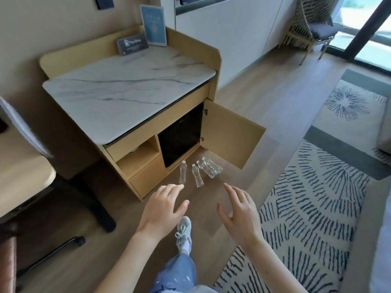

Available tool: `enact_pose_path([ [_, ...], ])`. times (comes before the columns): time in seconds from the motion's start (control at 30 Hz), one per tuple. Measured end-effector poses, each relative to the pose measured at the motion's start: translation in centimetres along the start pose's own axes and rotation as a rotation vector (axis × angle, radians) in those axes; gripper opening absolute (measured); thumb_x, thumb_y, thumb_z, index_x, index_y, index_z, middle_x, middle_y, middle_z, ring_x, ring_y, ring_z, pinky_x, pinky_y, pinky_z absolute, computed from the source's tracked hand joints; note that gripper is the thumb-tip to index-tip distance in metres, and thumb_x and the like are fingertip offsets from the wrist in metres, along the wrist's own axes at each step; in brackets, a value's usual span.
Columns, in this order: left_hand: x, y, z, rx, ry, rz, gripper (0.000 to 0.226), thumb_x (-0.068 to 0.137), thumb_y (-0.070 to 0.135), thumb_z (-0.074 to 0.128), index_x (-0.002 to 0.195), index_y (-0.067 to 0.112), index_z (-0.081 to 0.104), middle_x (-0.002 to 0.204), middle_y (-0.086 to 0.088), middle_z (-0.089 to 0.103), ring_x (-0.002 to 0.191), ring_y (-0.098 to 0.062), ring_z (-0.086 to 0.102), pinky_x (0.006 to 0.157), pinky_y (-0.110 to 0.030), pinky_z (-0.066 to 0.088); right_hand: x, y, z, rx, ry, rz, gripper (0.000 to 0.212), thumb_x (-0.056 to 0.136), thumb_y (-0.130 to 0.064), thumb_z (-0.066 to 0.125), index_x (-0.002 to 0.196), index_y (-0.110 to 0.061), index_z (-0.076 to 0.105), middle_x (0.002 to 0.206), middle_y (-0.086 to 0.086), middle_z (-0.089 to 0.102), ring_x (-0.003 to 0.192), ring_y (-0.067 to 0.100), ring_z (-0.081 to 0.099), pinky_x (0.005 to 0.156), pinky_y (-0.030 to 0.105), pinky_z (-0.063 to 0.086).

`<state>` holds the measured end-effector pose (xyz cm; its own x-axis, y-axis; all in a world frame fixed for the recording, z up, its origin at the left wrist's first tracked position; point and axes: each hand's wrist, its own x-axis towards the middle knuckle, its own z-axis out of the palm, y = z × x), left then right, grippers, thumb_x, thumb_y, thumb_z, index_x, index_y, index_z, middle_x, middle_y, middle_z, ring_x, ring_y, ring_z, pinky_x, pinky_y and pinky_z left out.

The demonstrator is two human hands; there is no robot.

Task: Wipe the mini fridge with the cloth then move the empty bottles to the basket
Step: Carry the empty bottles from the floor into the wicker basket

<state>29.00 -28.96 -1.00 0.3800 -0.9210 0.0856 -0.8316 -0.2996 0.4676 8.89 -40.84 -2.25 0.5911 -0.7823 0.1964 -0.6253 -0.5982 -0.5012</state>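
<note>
Mid-frame, four empty plastic bottles [198,171] lie on bare wood floor [264,115] before the black mini fridge [179,137], its cabinet door [230,132] swung open rightward; left hand [161,210] and right hand [240,216] hover below, fingers spread, empty; patterned rug [306,197] edge lower right.

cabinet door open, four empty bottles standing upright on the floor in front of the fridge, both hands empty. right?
Not quite. The head view shows the bottles lying on their sides, not upright. The rest holds: cabinet door open, mini fridge behind it, left hand and right hand empty.
</note>
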Motion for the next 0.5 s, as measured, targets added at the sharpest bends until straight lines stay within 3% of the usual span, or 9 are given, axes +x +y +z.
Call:
enact_pose_path([
  [0.23,11.7,-4.9,2.5,0.014,-0.059,0.003,0.046,0.093,0.034,0.062,0.132,0.01,0.06,0.129,-0.001,0.064,0.121,-0.02,0.056,0.102,-0.034,0.044,12.2,2.4,4.4,0.002,-0.036,0.018,0.051,0.086,-0.023,0.073,0.134,-0.008,0.059,0.125,0.007,0.065,0.115,0.031,0.06,0.097,0.046,0.049],
  [0.37,19.1,-7.5,2.1,0.05,-0.016,0.067,0.045,0.088,0.037,0.061,0.125,0.012,0.065,0.122,0.001,0.068,0.114,-0.017,0.061,0.097,-0.032,0.047,19.7,2.9,5.8,0.006,-0.018,0.007,0.049,0.087,-0.028,0.066,0.131,-0.01,0.061,0.122,0.004,0.066,0.112,0.028,0.061,0.095,0.045,0.051],
  [0.5,25.7,-9.8,2.5,0.08,-0.042,0.075,0.047,0.087,0.037,0.061,0.126,0.01,0.064,0.125,-0.003,0.067,0.117,-0.02,0.061,0.102,-0.036,0.046,25.9,4.2,7.4,0.016,-0.042,0.031,0.05,0.088,-0.029,0.065,0.134,-0.011,0.059,0.123,0.005,0.065,0.114,0.029,0.059,0.097,0.046,0.05],
])
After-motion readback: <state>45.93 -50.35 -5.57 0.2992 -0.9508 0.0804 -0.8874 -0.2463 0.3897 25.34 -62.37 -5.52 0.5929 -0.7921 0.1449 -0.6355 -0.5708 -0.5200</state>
